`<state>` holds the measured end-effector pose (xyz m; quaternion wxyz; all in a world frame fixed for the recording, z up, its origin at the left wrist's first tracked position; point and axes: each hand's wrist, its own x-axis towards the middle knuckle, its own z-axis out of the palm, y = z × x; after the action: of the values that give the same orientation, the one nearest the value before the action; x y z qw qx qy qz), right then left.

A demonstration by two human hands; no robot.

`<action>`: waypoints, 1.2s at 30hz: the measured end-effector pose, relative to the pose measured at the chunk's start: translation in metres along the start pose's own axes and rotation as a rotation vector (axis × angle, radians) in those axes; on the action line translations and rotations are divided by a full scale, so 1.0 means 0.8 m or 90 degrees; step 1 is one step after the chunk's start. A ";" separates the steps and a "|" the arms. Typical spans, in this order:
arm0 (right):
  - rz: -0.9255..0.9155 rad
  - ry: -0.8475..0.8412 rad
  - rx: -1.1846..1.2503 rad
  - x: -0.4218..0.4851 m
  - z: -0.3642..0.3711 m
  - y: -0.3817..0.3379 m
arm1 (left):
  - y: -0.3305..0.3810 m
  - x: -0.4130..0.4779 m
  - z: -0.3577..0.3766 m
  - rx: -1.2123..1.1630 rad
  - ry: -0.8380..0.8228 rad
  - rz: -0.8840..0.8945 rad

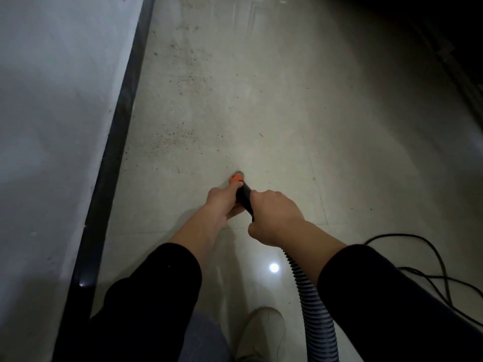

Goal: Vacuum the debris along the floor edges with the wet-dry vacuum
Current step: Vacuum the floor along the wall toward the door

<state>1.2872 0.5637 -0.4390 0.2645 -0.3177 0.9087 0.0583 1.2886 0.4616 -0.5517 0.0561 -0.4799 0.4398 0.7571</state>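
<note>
Gripping the black vacuum wand [243, 192] with both hands, centre of frame, a bit below the middle. My left hand [219, 205] wraps the wand just behind the orange collar [235, 179], fingers curled under it. My right hand [274, 218] is clenched round the wand just behind the left one, where the ribbed grey hose [313, 296] comes out. The hose drops from under my right wrist to the bottom edge, right of centre.

The grey nozzle tip [239, 174] pokes out past the collar, pointing up-frame and down at the tiled floor [300, 100]. Can't tell if the tip touches the tile.

Dark debris [177, 137] lies scattered up-left of the tip, nearest specks just beside it. More runs in a loose band toward the top of the frame, near the black baseboard [112, 152]. The baseboard runs diagonally from top centre-left to bottom left, with the grey wall [52, 113] filling the left side.

Black sleeves [162, 296] cover both forearms. A bright light glare [273, 267] sits on the tile between my arms. A black power cord [431, 270] loops on the floor at the right edge, well apart from the nozzle. My pale shoe [264, 333] is at bottom centre, just left of the hose, with a grey trouser leg [206, 340] beside it.
</note>
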 end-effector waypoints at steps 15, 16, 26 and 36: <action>-0.077 0.014 0.000 0.039 -0.022 -0.007 | 0.038 0.009 -0.013 -0.018 -0.022 -0.001; -0.086 0.013 0.002 0.043 -0.027 -0.010 | 0.045 0.009 -0.015 -0.016 -0.022 -0.003; -0.135 0.025 -0.001 0.060 -0.021 -0.019 | 0.060 0.021 -0.055 -0.042 -0.049 -0.055; -0.176 0.030 -0.019 0.064 -0.013 -0.041 | 0.058 0.019 -0.087 -0.048 -0.026 -0.038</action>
<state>1.2692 0.5068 -0.4543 0.2439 -0.4453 0.8611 0.0274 1.3043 0.3781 -0.5460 0.0694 -0.4788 0.3952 0.7809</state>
